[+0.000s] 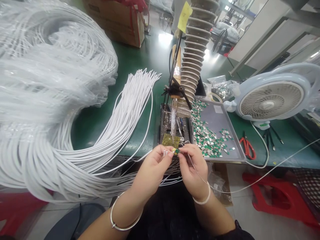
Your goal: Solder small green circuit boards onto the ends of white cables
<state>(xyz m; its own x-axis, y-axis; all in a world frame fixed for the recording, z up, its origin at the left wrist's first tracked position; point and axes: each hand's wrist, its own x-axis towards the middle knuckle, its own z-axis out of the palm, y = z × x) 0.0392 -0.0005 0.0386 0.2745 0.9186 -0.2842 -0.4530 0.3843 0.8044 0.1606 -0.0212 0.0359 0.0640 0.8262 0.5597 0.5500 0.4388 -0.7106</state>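
Observation:
My left hand point(155, 163) is closed in a pinch on a white cable, and two short white ends point(165, 152) stick up between thumb and finger. A small green circuit board point(176, 151) with a yellow patch lies between my fingertips, partly hidden. My right hand point(193, 166) is closed beside it, with thin solder wire point(228, 192) running through its fingers and trailing off to the right edge. Just above the fingertips, an upright soldering iron point(174, 115) points its tip down at a yellowish sponge-like pad point(170, 141).
Bundled white cables point(125, 110) fill the left side beside a plastic-wrapped coil point(50, 66). To the right, a grey tray point(233, 133) holds many small green boards. Further over are red-handled pliers point(248, 148) and a fan point(271, 96). A ribbed hose point(197, 50) hangs behind the iron.

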